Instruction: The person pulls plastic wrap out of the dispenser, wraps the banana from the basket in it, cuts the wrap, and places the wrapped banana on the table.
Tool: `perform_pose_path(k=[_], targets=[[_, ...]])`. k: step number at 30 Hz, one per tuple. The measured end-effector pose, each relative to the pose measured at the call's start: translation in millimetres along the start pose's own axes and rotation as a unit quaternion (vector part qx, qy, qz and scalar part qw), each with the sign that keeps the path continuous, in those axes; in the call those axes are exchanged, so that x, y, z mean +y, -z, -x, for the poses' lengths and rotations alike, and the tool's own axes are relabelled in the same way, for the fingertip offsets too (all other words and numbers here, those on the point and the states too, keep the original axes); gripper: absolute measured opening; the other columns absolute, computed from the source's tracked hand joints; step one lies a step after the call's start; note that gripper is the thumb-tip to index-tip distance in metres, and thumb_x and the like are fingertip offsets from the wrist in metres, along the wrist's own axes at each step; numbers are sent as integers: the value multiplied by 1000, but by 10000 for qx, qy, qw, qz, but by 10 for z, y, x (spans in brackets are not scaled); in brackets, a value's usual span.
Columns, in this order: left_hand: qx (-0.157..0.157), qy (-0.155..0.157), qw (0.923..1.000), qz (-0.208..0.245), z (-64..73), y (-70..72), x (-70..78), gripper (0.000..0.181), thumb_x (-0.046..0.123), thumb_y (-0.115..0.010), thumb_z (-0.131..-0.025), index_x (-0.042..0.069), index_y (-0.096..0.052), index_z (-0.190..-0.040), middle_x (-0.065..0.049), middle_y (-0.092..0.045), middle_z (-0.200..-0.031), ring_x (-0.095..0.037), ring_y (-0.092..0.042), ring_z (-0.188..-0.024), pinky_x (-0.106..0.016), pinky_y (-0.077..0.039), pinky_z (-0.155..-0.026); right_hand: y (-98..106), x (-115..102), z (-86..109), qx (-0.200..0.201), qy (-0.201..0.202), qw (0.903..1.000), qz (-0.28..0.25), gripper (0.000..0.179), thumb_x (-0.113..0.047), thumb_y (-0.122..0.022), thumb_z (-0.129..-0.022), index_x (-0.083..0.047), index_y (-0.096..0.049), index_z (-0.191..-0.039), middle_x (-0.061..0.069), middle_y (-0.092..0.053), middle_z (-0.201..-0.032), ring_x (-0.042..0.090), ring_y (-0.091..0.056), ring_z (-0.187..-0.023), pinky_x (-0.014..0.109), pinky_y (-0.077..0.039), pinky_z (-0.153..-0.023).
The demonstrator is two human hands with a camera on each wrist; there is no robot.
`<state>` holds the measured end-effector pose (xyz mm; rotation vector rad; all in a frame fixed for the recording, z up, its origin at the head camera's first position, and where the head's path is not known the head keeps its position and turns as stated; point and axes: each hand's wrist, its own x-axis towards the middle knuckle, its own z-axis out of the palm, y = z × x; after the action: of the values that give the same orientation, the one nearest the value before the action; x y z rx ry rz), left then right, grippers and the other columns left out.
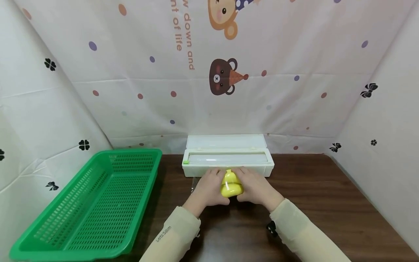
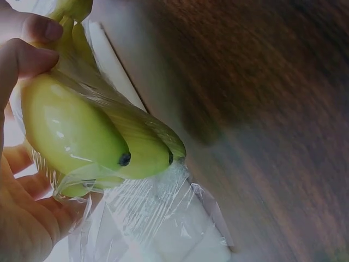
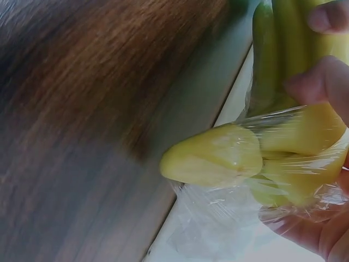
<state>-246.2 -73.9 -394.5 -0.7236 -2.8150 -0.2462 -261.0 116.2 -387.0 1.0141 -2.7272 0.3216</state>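
Note:
A bunch of yellow-green bananas (image 1: 231, 187) is held above the table between both hands. My left hand (image 1: 209, 187) grips one side of it, fingers and thumb curled round the fruit. From the other side my right hand (image 1: 256, 185) holds the bunch in the same way. Clear cling film (image 2: 147, 210) covers the bananas, stretched tight over parts of them, as the left wrist view shows. Loose, crumpled film (image 3: 212, 218) hangs below the fruit in the right wrist view. Just behind the hands stands a white cling film dispenser (image 1: 193, 170) with its lid raised and a roll inside.
To the left sits a green plastic basket (image 1: 157, 163) with slotted walls and floor. The dark brown wooden table (image 1: 327, 211) extends to the right. White patterned cloth (image 1: 278, 109) closes off the back and both sides.

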Motion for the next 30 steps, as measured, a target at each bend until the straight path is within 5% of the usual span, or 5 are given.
perform_pose_path(k=[30], targets=[[-370,91,9979,516,23,64,-4,75,46,-80,-60,13,-55,-122,0,-56,-105,-15,-50,-91,-25,-46,-74,-11,33,5,189,274,9993,-154,71,-31,-80,-55,-11,-59,-120,-4,-59,-99,12,-48,-79,32,-43,-70]])
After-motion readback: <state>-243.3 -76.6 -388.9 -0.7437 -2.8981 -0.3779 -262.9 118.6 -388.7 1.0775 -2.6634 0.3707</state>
